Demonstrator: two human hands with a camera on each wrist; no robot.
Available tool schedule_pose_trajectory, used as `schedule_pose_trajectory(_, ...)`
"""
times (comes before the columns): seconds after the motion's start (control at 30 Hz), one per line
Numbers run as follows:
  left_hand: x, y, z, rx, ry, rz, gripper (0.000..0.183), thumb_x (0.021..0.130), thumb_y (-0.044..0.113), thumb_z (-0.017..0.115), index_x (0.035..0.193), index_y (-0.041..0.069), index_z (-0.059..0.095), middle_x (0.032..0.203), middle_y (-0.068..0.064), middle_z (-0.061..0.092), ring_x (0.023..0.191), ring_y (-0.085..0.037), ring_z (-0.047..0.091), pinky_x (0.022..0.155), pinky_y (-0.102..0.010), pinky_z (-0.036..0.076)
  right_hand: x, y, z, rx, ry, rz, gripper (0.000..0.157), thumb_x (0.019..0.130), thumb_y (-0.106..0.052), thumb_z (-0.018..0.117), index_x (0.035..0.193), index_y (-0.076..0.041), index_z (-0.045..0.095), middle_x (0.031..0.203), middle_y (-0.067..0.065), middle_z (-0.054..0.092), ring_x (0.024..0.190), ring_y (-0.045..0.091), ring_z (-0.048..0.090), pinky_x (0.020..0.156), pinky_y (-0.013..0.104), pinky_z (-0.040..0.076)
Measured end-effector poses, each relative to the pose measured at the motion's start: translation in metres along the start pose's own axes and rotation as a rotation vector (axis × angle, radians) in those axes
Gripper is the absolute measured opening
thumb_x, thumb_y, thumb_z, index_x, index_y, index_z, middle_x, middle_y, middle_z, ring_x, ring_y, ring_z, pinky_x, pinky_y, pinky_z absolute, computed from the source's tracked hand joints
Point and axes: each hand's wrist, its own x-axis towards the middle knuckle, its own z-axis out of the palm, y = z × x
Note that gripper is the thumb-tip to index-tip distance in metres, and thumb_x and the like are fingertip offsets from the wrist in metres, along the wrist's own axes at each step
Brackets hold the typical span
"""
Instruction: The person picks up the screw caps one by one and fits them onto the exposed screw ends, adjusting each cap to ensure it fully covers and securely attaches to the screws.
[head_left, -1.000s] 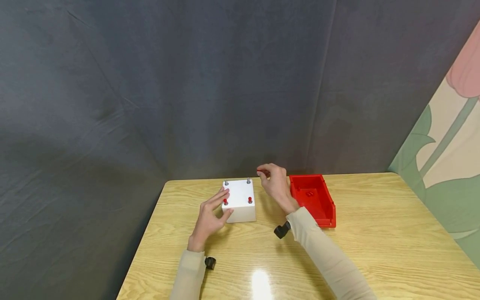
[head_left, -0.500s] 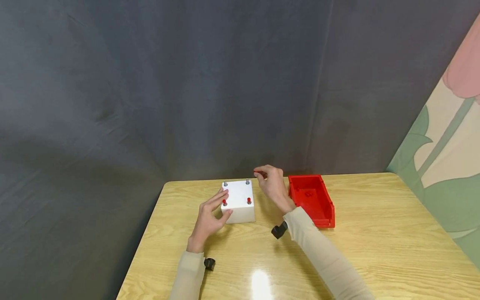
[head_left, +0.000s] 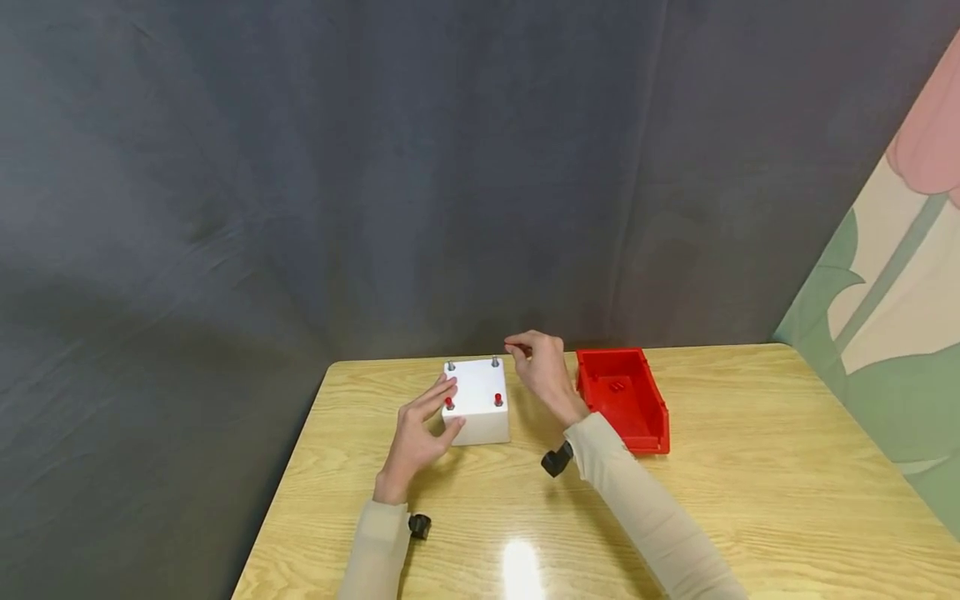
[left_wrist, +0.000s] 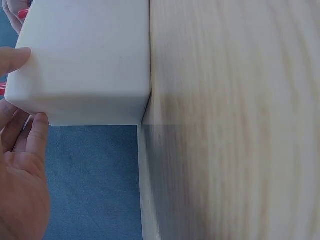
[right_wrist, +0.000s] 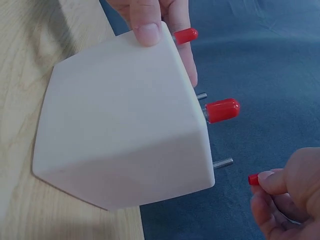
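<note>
The left hand (head_left: 416, 433) grips the left side of the white block (head_left: 478, 386) on the bench (head_left: 765, 450), thumb on its near face. The right hand (head_left: 545, 373) pinches a red cap (right_wrist: 253, 179) between its fingers, near the bare far-right stud (right_wrist: 223, 163). Red sleeves (right_wrist: 223, 110) cover both near studs; a red bin (head_left: 633, 417) stands right.

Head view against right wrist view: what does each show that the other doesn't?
Only the head view: the red bin with small red pieces in it, the leaf-patterned panel, the sleeves, and the top face of the white block.

Only the right wrist view: the screw thread on the bare studs, and the clear tube shape of the held red cap, just a red sliver from the head.

Both: the left hand gripping the block, the right hand pinching the cap, two bare studs, two capped studs, wooden table.
</note>
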Motion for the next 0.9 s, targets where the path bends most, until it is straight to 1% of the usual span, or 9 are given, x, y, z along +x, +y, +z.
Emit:
schedule_pose_trajectory(0.1,0.0012,0.0015,0.0005,-0.005,0.011,0.031,0.052,0.085,0.003,0.088,0.133,-0.005,0.071,0.144,-0.019,0.068,0.143,-0.044,0.056,0.119,-0.047,0.047,-0.0007,0.0001,0.0012,0.004,0.009,-0.015,0.012,0.097,0.002,0.074,0.105,0.001,0.083,0.100,0.017,0.081,0.082,0.028,0.075,0.077,0.042,0.069)
schedule_pose_trajectory(0.2,0.0016,0.0028,0.0004,-0.010,0.017,0.035,0.052,0.085,0.002,0.088,0.133,-0.005,0.071,0.144,-0.019,0.068,0.142,-0.045,0.057,0.118,-0.048,0.048,-0.0023,-0.0001,0.0029,0.007,0.019,-0.038,0.012,0.095,0.004,0.076,0.104,0.002,0.083,0.099,0.018,0.081,0.081,0.029,0.076,0.077,0.043,0.070)
schedule_pose_trajectory(0.43,0.0003,0.0031,0.0023,-0.010,0.004,0.003,0.051,0.085,0.003,0.088,0.133,-0.005,0.071,0.145,-0.017,0.068,0.144,-0.042,0.056,0.120,-0.048,0.047,-0.0059,0.0006,0.0058,0.018,0.038,-0.072,0.011,0.092,0.008,0.077,0.100,0.003,0.084,0.096,0.018,0.081,0.081,0.029,0.078,0.076,0.044,0.070)
schedule_pose_trajectory(0.63,0.0015,0.0028,0.0049,-0.021,0.005,0.007,0.051,0.086,0.004,0.088,0.134,-0.005,0.071,0.145,-0.017,0.068,0.144,-0.042,0.056,0.119,-0.050,0.048,-0.0059,0.0015,0.0064,0.014,0.036,-0.071,0.013,0.093,0.009,0.075,0.100,0.002,0.084,0.096,0.017,0.081,0.083,0.029,0.079,0.077,0.043,0.070)
schedule_pose_trajectory(0.9,0.0019,0.0024,0.0063,-0.010,0.005,0.012,0.051,0.087,0.006,0.087,0.135,-0.003,0.071,0.146,-0.015,0.068,0.145,-0.040,0.056,0.118,-0.055,0.047,-0.0065,0.0019,0.0072,0.014,0.039,-0.073,0.016,0.092,0.011,0.074,0.100,0.002,0.084,0.096,0.017,0.082,0.083,0.029,0.079,0.077,0.044,0.070)
